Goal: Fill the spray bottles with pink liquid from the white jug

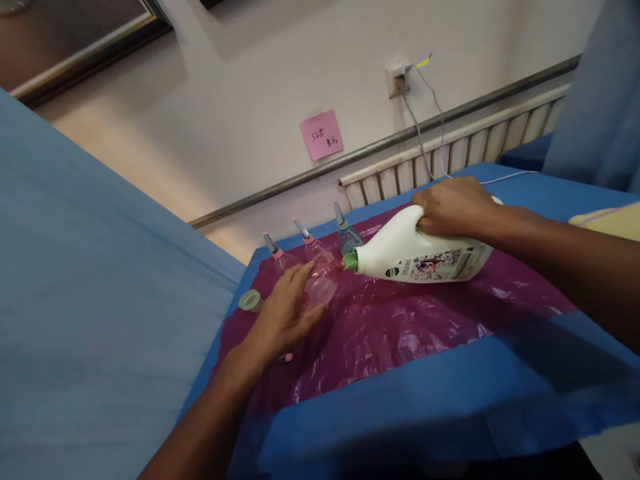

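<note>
My right hand (pixel 453 203) grips the handle of a white detergent jug (pixel 400 247), which is tipped on its side with its mouth toward the left. The jug's green spout (pixel 351 261) meets the neck of a see-through bottle (pixel 320 288). Around that bottle curves my left hand (pixel 287 303), thumb in front and fingers behind. Whether liquid is flowing I cannot tell. Behind stand two pink-collared bottles (pixel 316 251) (pixel 284 260) with grey tops and a bluish one (pixel 349 239). A pale green cap (pixel 250 301) lies left of my left hand.
A purple plastic sheet (pixel 390 333) covers part of the blue table (pixel 400 393). Near my left wrist lies a small pink-tipped piece (pixel 285 358). Blue curtains (pixel 100 280) hang at the left. Cables run from a wall socket (pixel 399 79) past a radiator (pixel 450 157).
</note>
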Motion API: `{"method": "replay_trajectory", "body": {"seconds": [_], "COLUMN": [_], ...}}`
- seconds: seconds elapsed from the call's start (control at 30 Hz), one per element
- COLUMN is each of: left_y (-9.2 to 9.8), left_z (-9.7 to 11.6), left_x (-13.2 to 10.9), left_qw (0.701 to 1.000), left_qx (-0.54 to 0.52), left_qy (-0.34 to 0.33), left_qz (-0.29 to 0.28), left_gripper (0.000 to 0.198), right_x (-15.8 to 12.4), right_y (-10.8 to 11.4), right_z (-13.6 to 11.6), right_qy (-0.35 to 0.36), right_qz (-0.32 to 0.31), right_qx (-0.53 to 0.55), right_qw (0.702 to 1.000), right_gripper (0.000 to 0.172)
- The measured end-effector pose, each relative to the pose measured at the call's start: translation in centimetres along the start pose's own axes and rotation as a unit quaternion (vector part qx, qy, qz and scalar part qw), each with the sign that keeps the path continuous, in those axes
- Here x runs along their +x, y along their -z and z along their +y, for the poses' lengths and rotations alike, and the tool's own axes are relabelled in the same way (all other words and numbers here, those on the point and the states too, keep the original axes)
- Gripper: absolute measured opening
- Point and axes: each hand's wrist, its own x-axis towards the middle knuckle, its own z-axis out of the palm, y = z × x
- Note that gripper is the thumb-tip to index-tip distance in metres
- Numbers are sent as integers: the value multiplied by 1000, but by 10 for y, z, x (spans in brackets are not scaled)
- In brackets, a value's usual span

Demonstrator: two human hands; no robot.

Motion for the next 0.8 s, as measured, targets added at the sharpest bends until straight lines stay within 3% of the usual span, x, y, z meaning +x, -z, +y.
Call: {"method": "replay_trajectory", "body": {"seconds": [0.43, 0.8], "left_y": [15, 29], "left_z": [-3, 2], "left_x": [7, 15], "left_qw": [994, 987], "left_qx": [100, 137], "left_qy": [-31, -48], "left_qz": [-36, -71], "left_gripper": [83, 83], "right_x": [2, 6], "right_y": [-1, -6], "right_z": [-4, -6], "right_qy": [6, 18], "right_qz": [1, 17], "right_qx": [7, 80], "right_qw": [1000, 997], "right_gripper": [25, 9]}}
